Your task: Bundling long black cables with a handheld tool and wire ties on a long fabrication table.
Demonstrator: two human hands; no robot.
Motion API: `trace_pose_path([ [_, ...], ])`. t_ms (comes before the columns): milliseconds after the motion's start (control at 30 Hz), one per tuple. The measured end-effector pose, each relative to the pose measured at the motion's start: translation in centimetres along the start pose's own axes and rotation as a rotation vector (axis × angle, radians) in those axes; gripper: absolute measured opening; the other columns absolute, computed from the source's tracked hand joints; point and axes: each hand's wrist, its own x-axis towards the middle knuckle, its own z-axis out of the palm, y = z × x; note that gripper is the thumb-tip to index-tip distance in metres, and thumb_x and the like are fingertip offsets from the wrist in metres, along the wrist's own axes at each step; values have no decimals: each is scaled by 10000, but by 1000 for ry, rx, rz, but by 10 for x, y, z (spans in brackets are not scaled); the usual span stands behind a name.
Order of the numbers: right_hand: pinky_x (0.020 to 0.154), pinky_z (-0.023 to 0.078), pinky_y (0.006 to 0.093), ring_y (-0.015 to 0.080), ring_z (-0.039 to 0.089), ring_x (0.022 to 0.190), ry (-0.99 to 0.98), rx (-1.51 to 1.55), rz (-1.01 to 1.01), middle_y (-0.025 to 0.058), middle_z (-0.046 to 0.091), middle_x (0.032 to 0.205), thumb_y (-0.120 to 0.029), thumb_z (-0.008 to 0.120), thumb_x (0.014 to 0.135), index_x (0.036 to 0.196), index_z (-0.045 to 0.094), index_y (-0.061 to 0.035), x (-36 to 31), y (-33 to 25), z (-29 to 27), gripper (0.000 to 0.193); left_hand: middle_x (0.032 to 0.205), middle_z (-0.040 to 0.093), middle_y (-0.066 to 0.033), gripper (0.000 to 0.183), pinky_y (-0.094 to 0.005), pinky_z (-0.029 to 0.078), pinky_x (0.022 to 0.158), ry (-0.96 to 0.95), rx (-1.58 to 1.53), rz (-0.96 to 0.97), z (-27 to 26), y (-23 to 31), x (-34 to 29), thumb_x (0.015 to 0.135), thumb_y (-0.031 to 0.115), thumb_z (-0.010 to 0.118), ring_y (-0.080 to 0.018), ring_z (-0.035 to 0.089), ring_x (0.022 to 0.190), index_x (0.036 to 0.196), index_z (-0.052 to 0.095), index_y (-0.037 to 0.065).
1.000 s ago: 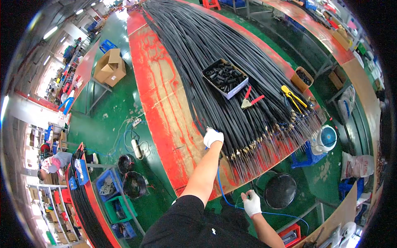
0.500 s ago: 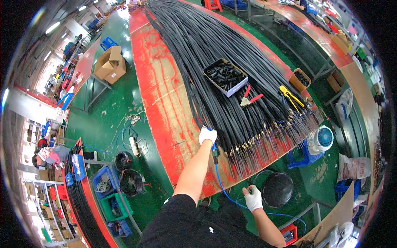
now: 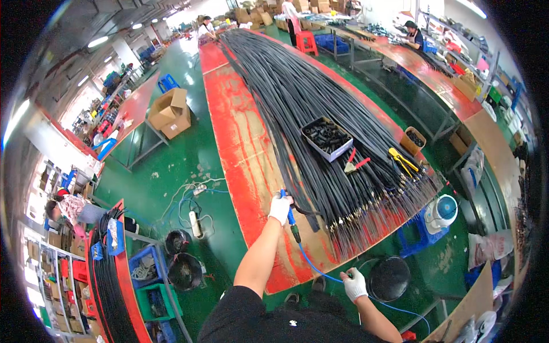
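My left hand [image 3: 280,208], in a white glove, is closed around a slim blue handheld tool [image 3: 291,216]. A blue hose [image 3: 310,264] runs from the tool's dark lower end toward my right side. One or more black cables [image 3: 305,210] lie right beside that hand, at the left edge of a wide bundle of black cables [image 3: 320,108]. My right hand [image 3: 355,286], also gloved with bare fingertips, is held low off the table's near edge, fingers curled. The blue hose passes behind it; whether the fingers hold anything is hidden.
On the bundle rest a box of black sleeves [image 3: 327,139], red-handled pliers [image 3: 357,164] and a yellow-handled tool [image 3: 404,161]. The red table [image 3: 240,154] has a worn surface. A round black stool [image 3: 389,278] and white fan [image 3: 441,211] stand near its front edge. Other people work farther off.
The view has tilted up and shifted. My left hand, still gripping the blue tool, has come away from the cable ends toward the left. My right hand stays low beside the hose.
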Motion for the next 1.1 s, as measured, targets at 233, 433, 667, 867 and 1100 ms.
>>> trace_pose_path([
  [233, 679, 491, 359, 164, 575, 727, 78, -15, -49, 127, 639, 770, -247, 771, 934, 984, 644, 30, -10, 5, 17, 309, 777, 582, -103, 345, -447, 563, 514, -92, -246, -176, -64, 13, -57, 849, 25, 638, -292, 650, 609, 1179, 555, 78],
  [433, 685, 498, 381, 207, 600, 722, 30, -18, -87, 145, 659, 785, -267, 780, 926, 1001, 652, 25, -24, -15, 33, 328, 714, 576, -95, 200, -451, 548, 511, -124, -199, -93, -107, -3, -49, 873, 21, 622, -282, 606, 531, 1050, 552, 81],
  [667, 685, 490, 383, 207, 575, 721, 84, -7, -98, 143, 640, 788, -236, 786, 927, 982, 627, 27, -43, -22, 35, 312, 722, 564, -61, 90, -401, 448, 539, 88, 252, 62, -75, 21, -95, 930, 120, 623, -183, 561, 630, 954, 555, 65],
  [867, 682, 469, 319, 148, 547, 727, 52, 110, -51, 65, 588, 762, -141, 749, 947, 1078, 650, -18, -64, -22, 47, 205, 867, 676, -150, 163, -476, 534, 645, 185, 445, -250, -68, -75, -124, 915, 163, 594, -279, 655, 725, 1026, 574, 45],
  [1100, 607, 405, 248, 78, 488, 660, -190, 336, -135, -23, 558, 756, -22, 678, 956, 1132, 704, -21, -75, -30, 53, 177, 898, 738, -203, 268, -481, 579, 779, 179, 608, -202, -97, -151, -122, 856, 286, 641, -387, 734, 839, 1006, 626, 65],
])
